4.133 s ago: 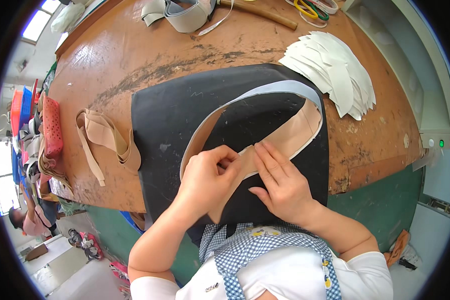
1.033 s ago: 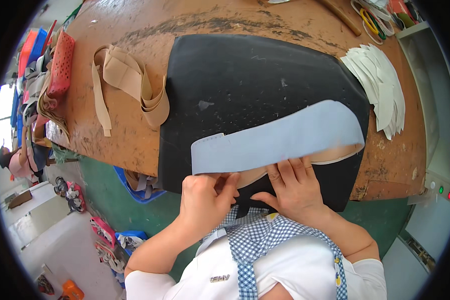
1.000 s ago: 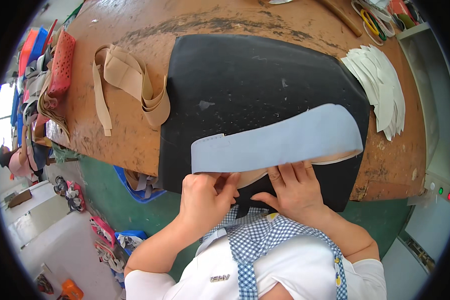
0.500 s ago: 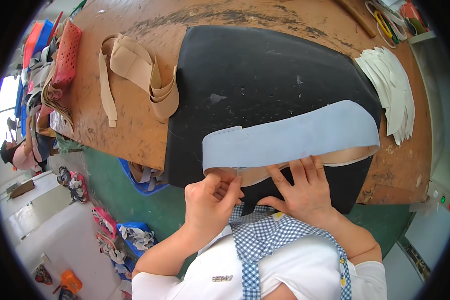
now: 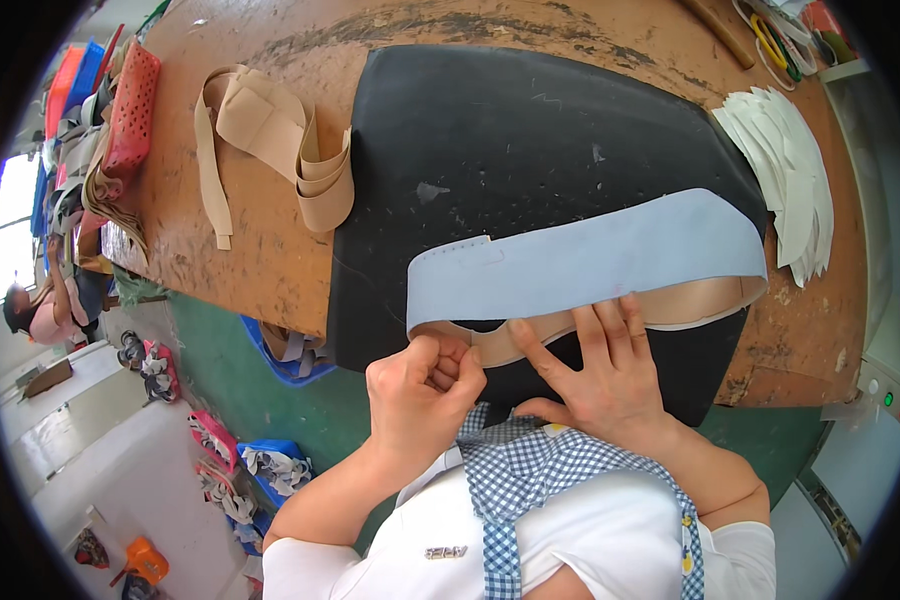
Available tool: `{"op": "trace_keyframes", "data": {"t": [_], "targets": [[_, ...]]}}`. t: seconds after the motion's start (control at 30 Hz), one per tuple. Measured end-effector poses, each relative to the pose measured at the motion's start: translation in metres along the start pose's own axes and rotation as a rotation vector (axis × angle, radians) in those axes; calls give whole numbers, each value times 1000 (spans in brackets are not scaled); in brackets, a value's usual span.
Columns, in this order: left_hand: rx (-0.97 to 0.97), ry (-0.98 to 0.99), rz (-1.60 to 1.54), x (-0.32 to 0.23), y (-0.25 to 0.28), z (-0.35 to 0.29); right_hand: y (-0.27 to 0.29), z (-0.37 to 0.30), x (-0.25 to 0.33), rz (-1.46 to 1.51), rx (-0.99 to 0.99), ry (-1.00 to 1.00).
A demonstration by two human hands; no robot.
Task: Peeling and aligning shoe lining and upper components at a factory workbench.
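Observation:
A wide light blue band (image 5: pixel 580 265) with a tan inner side forms a loop on a black mat (image 5: pixel 470 140). A short stitched or punched line shows near its left end. My left hand (image 5: pixel 420 390) is closed at the band's lower left edge, thumb and forefinger pinched on it. Spread fingers of my right hand (image 5: pixel 610 375) rest against the band's near side at the middle, the fingertips touching its lower edge. Part of the tan inside shows between and beside my hands. What lies within my left fist is hidden.
Folded tan strips (image 5: pixel 270 135) lie left of the mat on the worn wooden table (image 5: pixel 260 280). A stack of white pieces (image 5: pixel 785 190) is at the right. A red perforated basket (image 5: pixel 135 110) stands far left; a blue bin (image 5: pixel 280 360) sits below the table edge. Another person (image 5: pixel 45 310) is at far left.
The band's right part has shifted slightly up and right, and its loop gapes wider. My right forefinger has moved left and away from the other fingers. My left hand keeps its pinch.

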State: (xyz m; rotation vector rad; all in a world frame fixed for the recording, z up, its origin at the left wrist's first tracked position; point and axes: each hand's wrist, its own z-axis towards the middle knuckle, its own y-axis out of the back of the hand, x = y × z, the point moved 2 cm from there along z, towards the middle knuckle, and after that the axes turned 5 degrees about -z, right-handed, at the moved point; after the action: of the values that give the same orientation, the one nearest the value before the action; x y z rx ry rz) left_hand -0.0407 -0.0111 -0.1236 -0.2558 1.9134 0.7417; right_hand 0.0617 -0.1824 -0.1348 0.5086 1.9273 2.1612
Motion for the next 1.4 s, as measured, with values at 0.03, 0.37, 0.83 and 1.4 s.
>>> {"op": "trace_keyframes", "data": {"t": [0.03, 0.37, 0.83, 1.4], "targets": [[-1, 0, 3, 1, 0, 0, 0, 0, 0, -6, -5, 2], [-12, -32, 51, 2, -1, 1, -3, -1, 1, -182, 8, 48], [49, -855, 732, -27, 35, -2, 8, 21, 10, 167, -106, 179], [3, -1139, 659, 5, 22, 4, 7, 30, 28, 39, -352, 273]]}}
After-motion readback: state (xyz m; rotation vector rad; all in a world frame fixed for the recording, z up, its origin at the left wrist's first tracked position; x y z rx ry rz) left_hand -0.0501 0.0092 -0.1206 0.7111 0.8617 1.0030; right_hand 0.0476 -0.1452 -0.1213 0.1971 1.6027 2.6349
